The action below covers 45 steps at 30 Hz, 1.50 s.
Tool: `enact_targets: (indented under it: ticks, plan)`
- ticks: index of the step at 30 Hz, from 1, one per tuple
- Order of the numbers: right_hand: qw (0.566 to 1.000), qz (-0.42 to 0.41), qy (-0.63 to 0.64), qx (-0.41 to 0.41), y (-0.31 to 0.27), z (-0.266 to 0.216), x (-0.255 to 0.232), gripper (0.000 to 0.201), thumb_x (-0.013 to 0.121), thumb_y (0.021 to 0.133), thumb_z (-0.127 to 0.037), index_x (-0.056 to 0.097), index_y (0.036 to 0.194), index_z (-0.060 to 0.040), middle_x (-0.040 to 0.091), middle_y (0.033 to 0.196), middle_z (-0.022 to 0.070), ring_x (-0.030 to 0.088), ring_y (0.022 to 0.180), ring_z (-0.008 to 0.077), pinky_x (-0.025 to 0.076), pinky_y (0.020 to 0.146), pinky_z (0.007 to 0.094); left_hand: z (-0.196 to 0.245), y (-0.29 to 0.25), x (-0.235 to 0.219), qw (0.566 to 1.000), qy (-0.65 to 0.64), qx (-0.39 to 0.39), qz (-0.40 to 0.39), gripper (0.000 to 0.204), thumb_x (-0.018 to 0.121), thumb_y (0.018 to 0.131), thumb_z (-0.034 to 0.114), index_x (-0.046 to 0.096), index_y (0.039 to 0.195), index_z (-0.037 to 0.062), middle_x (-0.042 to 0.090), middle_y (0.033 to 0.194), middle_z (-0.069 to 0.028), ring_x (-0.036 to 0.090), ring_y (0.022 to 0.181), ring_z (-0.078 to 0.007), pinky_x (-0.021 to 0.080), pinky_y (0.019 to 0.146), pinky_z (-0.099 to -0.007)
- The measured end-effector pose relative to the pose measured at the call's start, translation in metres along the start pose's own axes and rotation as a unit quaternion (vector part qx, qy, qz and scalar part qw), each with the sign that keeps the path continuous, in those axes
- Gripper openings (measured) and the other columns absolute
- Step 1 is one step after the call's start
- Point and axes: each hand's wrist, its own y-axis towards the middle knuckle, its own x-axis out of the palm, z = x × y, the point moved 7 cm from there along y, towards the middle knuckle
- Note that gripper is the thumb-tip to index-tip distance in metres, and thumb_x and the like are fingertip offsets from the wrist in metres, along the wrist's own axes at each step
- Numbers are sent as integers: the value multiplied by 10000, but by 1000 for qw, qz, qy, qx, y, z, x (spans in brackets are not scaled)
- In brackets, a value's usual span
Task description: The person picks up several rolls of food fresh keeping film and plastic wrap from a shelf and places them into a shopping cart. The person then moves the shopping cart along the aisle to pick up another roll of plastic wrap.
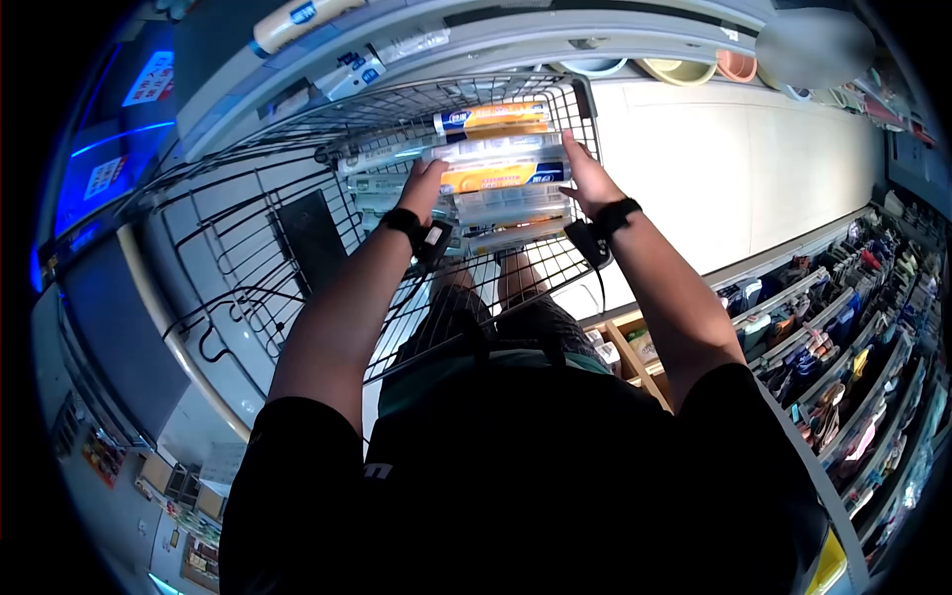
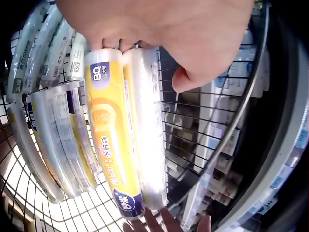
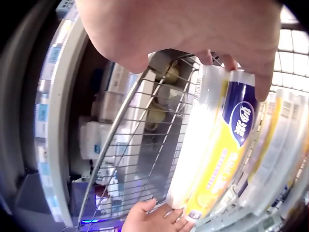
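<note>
Two rolls of plastic food bags lie side by side between my hands, over the cart. One roll (image 2: 111, 130) has a yellow label with a dark blue end; the other roll (image 2: 145, 130) shows a clear, shiny side. My left hand (image 1: 424, 188) grips their left ends, its fingers tucked behind them in the left wrist view. At the opposite ends, my right hand (image 1: 592, 183) grips both rolls, fingers curling behind in the right wrist view. Several similar rolls (image 2: 58, 140) stand beside them, and green-printed rolls (image 2: 46, 48) fill the cart's left part.
The black wire shopping cart (image 1: 585, 99) surrounds both hands, its rim close to the right one. A store shelf (image 1: 397, 69) with packaged goods runs along the far side. Racks of hanging goods (image 1: 843, 347) stand at right. A dark flat panel (image 1: 310, 238) sits on the cart's left.
</note>
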Motion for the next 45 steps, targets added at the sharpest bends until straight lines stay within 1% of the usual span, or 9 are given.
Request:
enact_targets:
  ticks: [7, 13, 20, 23, 27, 29, 31, 38, 45]
  plan:
    - [995, 66, -58, 55, 83, 43, -25, 823, 380, 861, -632, 256, 1368, 4, 390, 1348, 204, 390, 1236, 326, 332, 979, 480, -26, 63, 18, 995, 89, -17, -35, 515, 503, 800, 454, 480, 1219, 156, 523, 1105, -36, 433, 940, -160, 340, 759, -338]
    - [988, 97, -104, 63, 111, 63, -30, 904, 378, 840, -667, 254, 1361, 61, 459, 1282, 240, 453, 1176, 323, 359, 963, 418, -70, 104, 13, 985, 67, -142, -74, 553, 509, 819, 469, 434, 1272, 159, 376, 1372, -57, 281, 1278, -204, 194, 1034, -411]
    - [991, 111, -64, 32, 126, 77, -39, 745, 340, 905, -579, 405, 1295, 53, 506, 1236, 216, 466, 1155, 271, 314, 1003, 341, -94, 127, 22, 986, 6, -105, -127, 819, 510, 781, 495, 228, 1402, 40, 239, 1439, -224, 303, 1293, -353, 323, 931, -557]
    - [996, 64, -39, 49, 121, 74, -35, 736, 373, 909, -554, 272, 1393, -9, 341, 1401, 199, 339, 1262, 287, 225, 1048, 394, -85, 115, 8, 990, 46, -133, -9, 656, 510, 830, 420, 351, 1341, 42, 354, 1394, -143, 305, 1291, -280, 175, 1066, -409]
    - [998, 51, -48, -3, 79, 53, -24, 709, 377, 928, -512, 294, 1360, 44, 394, 1347, 221, 441, 1183, 296, 312, 1014, 391, -69, 104, 6, 991, 102, -81, -40, 601, 496, 838, 382, 403, 1306, 16, 385, 1362, -175, 315, 1279, -276, 260, 1029, -393]
    - [999, 28, -20, -20, 41, 29, -15, 681, 387, 934, -486, 310, 1347, 50, 409, 1332, 220, 463, 1169, 283, 342, 1000, 377, -55, 93, 2, 973, 214, -13, -91, 442, 522, 836, 313, 536, 1131, -15, 596, 1045, -115, 531, 955, -217, 405, 856, -378]
    - [997, 36, 26, -63, 17, 22, -19, 586, 405, 947, -415, 383, 1275, 71, 497, 1234, 203, 534, 1080, 258, 420, 922, 347, -18, 41, 7, 984, 177, 1, -18, 282, 553, 825, 266, 576, 982, 34, 580, 843, -31, 533, 807, -131, 426, 735, -286]
    - [989, 20, 33, -140, -83, -10, -46, 425, 429, 959, -332, 454, 1184, 27, 601, 1003, 149, 604, 891, 205, 480, 807, 306, 182, -223, 55, 933, 59, 189, -301, 181, 564, 874, 180, 584, 839, 4, 558, 780, -27, 499, 731, -105, 409, 681, -247]
    - [979, 69, 36, -186, -153, 14, -95, 427, 432, 953, -371, 453, 1204, -27, 615, 966, 127, 612, 869, 199, 469, 779, 302, 286, -505, 59, 687, -190, 497, -495, 196, 697, 795, 171, 629, 728, -1, 627, 887, -182, 592, 635, -190, 442, 515, -264]
